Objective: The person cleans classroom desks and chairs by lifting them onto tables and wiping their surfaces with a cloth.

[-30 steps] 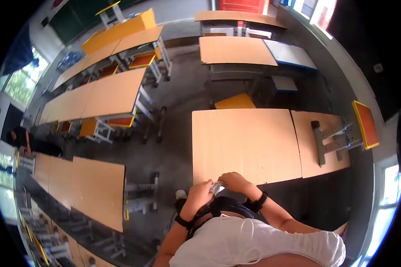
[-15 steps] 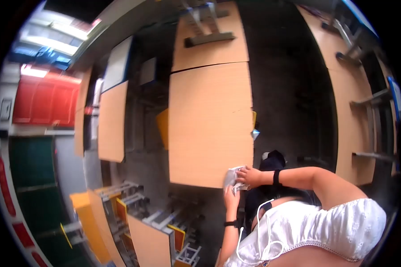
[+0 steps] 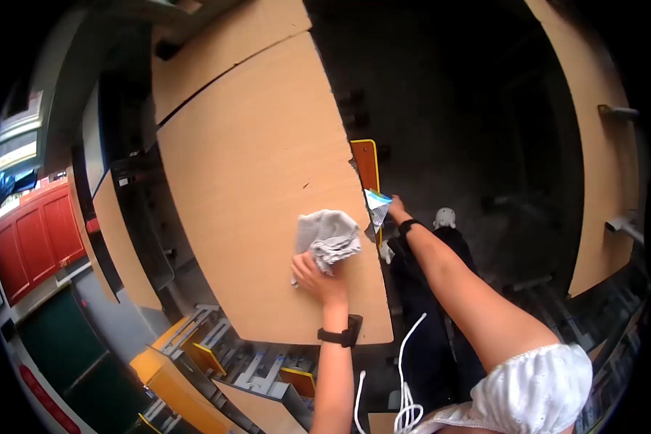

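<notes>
A crumpled pale grey cloth (image 3: 329,233) lies on the light wood desk top (image 3: 249,166). My left hand (image 3: 318,278) is closed on its lower left part, pressing it against the desk. At the desk's right edge, a blue-and-white printed paper or packet (image 3: 377,205) sticks out. My right hand (image 3: 396,208) reaches to the outer side of this piece and appears to pinch it, with the fingertips partly hidden. Both wrists wear black bands.
An orange chair seat with a yellow rim (image 3: 367,163) stands beside the desk's right edge. Another desk row (image 3: 604,166) runs along the right. Upturned chairs and desks (image 3: 249,376) fill the lower left. Red cabinets (image 3: 37,239) stand at the far left.
Both hands were together on the cloth at the desk's near corner. My left hand has carried the cloth farther onto the desk top; my right hand has left it and reached the blue-and-white piece.
</notes>
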Motion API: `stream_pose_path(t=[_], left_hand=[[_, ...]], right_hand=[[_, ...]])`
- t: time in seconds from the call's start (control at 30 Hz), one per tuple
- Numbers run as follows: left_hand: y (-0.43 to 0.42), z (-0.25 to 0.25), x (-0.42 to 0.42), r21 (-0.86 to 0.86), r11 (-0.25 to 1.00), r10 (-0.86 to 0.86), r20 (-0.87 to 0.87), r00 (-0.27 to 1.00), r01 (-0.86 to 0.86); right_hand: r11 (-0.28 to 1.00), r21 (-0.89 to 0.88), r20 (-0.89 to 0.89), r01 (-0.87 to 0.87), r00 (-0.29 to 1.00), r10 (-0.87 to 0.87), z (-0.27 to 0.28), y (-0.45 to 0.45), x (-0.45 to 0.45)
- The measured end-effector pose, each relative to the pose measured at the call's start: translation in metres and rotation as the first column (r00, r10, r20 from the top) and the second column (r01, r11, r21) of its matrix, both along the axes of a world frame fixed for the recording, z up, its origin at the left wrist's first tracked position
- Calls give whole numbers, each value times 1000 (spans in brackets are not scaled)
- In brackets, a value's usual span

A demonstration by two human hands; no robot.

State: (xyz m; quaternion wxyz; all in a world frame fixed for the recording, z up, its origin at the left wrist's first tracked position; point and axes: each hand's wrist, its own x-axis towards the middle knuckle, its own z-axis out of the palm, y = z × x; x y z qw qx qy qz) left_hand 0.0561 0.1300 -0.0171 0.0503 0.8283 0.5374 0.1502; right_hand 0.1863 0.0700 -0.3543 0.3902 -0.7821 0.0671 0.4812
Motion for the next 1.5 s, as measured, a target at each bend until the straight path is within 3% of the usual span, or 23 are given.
stream_pose_path(t=[0.03, 0.07, 0.1, 0.17, 0.3, 0.37, 0.47, 0.6, 0.87, 1.0, 1.1, 1.13, 1.17, 1.2, 1.23, 1.27, 1.3, 1.33, 1.37, 1.4, 1.43, 1.47, 1.5], left_hand=[[5, -2, 8, 73, 997, -10, 52, 999, 7], [3, -6, 8, 82, 996, 14, 50, 999, -18], [5, -9, 12, 59, 998, 28, 37, 999, -30], [4, 0, 15, -3, 996, 86, -2, 996, -86], [4, 5, 23, -9, 996, 89, 63, 994, -89], [4, 6, 22, -22, 996, 90, 67, 994, -89], [6, 11, 24, -25, 996, 90, 22, 996, -89], [5, 12, 28, 28, 998, 52, 40, 998, -53], [3, 13, 35, 32, 997, 65, 135, 989, -70], [-2, -3, 22, 128, 984, 102, 147, 984, -121], [-15, 9, 23, -379, 888, 425, 465, 777, -259], [-34, 29, 36, -606, 673, 681, 286, 674, -423], [-59, 32, 40, -639, 673, 592, 162, 789, -373], [-94, 25, 65, -469, 824, 475, 268, 838, -316], [-127, 14, 81, -296, 931, 291, 248, 924, -214], [-147, 7, 92, -334, 942, 67, 243, 968, 19], [-141, 20, 131, -646, 749, 24, 251, 968, 149], [-153, -12, 139, -664, 720, -18, 272, 962, 201], [-157, -54, 147, -563, 810, -14, 259, 966, 162], [-153, -91, 148, -603, 796, 88, 210, 974, 58], [-146, -152, 136, -534, 845, 222, 292, 930, -34], [-132, -189, 134, -598, 780, 429, 298, 853, -184], [-113, -211, 125, -676, 694, 495, 195, 847, -250]], right_hand=[[965, 229, -297, 126, 953, -53, 17, 1, 4], [861, 406, -563, 306, 826, -28, 31, 9, 12], [869, 377, -610, 321, 792, -28, 22, 23, 12], [933, 340, -531, 117, 843, 89, 15, 22, 19], [917, 374, -452, 138, 891, 50, 20, 18, 20], [965, 260, -342, -11, 934, 103, 24, 13, 29], [944, 326, -313, -53, 936, 161, 19, -2, 45], [956, 241, -280, -167, 931, 233, 55, -24, 81], [950, 269, -209, -156, 954, 216, 31, -89, 108], [963, 237, -191, -129, 966, 176, 37, -124, 131], [970, 213, -202, -119, 966, 163, 58, -147, 159], [972, 196, -246, -128, 953, 175, 58, -155, 169], [974, 182, -288, -138, 939, 187, 60, -163, 177], [971, 222, -300, -93, 941, 159, 68, -166, 182], [971, 223, -258, -91, 955, 149, 69, -168, 183], [970, 224, -216, -92, 966, 142, 71, -169, 184], [970, 224, -174, -96, 975, 136, 69, -172, 184], [968, 235, -137, -93, 982, 127, 53, -175, 179], [967, 241, -153, -79, 981, 118, 37, -176, 176], [963, 268, -71, -6, 997, 26, 17, -179, 162], [950, 308, 17, 57, 998, -65, 6, -177, 153], [973, 229, 130, 25, 990, -57, 41, -168, 154], [981, 191, 184, 18, 982, -54, 47, -165, 152]])
